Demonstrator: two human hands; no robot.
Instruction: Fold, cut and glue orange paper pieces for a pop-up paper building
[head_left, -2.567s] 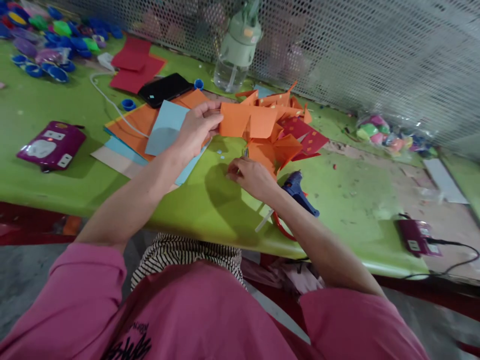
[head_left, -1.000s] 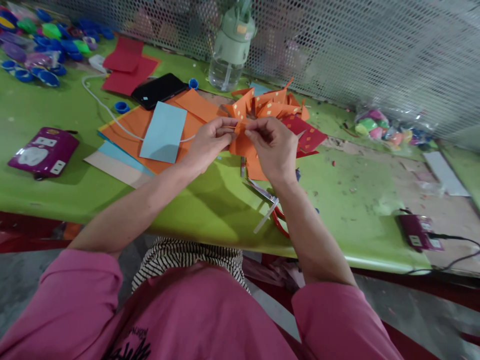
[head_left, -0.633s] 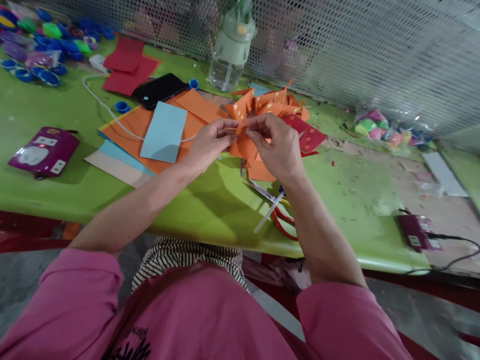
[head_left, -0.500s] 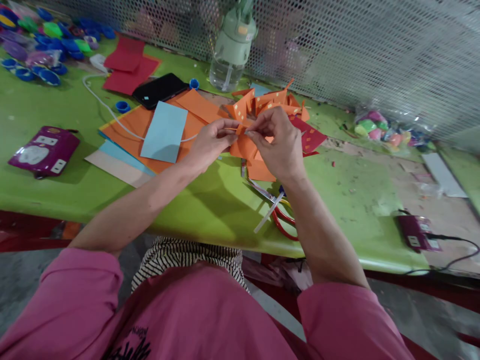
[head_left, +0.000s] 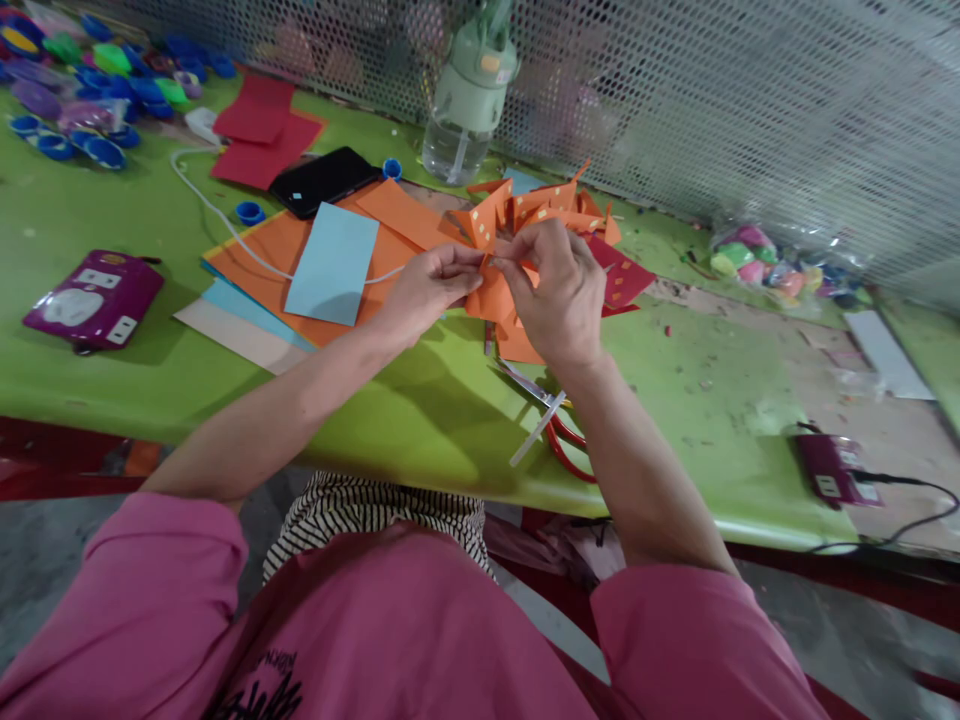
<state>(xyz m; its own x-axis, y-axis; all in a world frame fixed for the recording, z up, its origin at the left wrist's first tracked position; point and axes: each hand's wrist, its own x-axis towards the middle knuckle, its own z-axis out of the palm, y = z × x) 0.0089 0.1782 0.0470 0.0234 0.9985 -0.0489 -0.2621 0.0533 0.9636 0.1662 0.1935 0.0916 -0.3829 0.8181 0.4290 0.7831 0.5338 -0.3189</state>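
Observation:
Between my two hands is a small piece of orange paper (head_left: 488, 262), pinched at its edges. My left hand (head_left: 442, 280) grips its left side with thumb and fingertips. My right hand (head_left: 553, 285) pinches the other side, and its fingers cover part of the paper. Just beyond lie folded orange paper shapes (head_left: 551, 203) with pale square dots. Red paper (head_left: 621, 272) with similar dots sticks out to the right of my right hand. Below my hands, red-handled scissors (head_left: 551, 410) lie on the table, partly behind my right forearm, with a thin whitish stick (head_left: 537, 430) across them.
A light blue sheet (head_left: 332, 265) and orange sheets (head_left: 262, 270) lie left of my hands. Behind them are a black phone (head_left: 324, 182), red paper (head_left: 259, 120) and a water bottle (head_left: 466, 105). Purple socket boxes (head_left: 95, 300) stand at both sides. A perforated metal panel (head_left: 675, 110) borders the table.
The orange paper between my fingers now looks narrower, and my fingertips are closer together. My right hand has turned slightly. The view has shifted a little.

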